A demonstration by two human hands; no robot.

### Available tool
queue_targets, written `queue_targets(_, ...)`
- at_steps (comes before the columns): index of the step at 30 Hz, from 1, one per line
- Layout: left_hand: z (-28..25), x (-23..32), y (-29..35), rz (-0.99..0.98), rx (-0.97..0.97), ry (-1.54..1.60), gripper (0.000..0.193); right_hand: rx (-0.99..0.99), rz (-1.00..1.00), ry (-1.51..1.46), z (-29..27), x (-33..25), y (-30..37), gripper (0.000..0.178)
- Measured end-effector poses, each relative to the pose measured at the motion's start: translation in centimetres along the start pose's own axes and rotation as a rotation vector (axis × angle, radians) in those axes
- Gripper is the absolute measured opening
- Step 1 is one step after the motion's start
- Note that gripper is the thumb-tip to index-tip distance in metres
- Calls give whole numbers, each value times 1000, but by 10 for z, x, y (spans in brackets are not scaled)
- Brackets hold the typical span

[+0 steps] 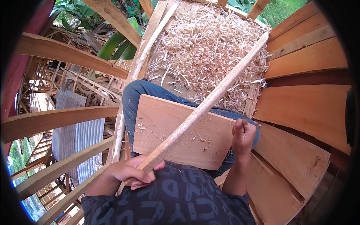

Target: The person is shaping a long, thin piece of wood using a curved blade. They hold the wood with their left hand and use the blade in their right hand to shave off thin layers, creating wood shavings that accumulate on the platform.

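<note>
My left hand [132, 170] is closed round the near end of a long, pale wooden pole [210, 100]. The pole slants up and to the right, across a flat wooden board [159, 122] on my lap, and its far end is over the shavings. My right hand [243, 135] makes a fist near my right knee, apart from the pole. A short dark blade, seemingly a knife [245, 117], sticks up out of that fist; its handle is hidden by the fingers. Small wood chips are scattered on the board.
A thick heap of curled wood shavings [210, 52] covers the floor ahead. Long peeled strips [153, 39] lie along its left edge. Slatted wooden walls [300, 108] stand close on the right, with open rails [60, 122] to the left. Corrugated metal sheets [86, 138] are beyond them.
</note>
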State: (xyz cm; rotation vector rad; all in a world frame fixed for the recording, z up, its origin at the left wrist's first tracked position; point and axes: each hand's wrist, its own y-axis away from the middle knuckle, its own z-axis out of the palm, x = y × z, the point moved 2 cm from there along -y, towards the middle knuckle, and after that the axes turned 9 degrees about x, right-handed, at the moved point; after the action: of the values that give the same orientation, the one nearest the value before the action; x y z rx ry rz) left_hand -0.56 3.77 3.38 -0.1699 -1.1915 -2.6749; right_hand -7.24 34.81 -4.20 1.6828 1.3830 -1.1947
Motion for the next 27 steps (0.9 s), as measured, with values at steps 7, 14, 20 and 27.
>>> queue_targets(7,24,-6,-9,-6,68,-96,31,-216,53,111,14,-21,27,65)
queue_targets(14,21,-16,-15,8,47,-151,20,-273,91,193,20,-26,56,57)
queue_targets(20,26,-17,-15,-16,89,-241,23,-276,-65,320,21,-55,62,60)
queue_targets(27,23,-22,-18,-12,96,-277,25,-159,-69,605,14,-28,37,60)
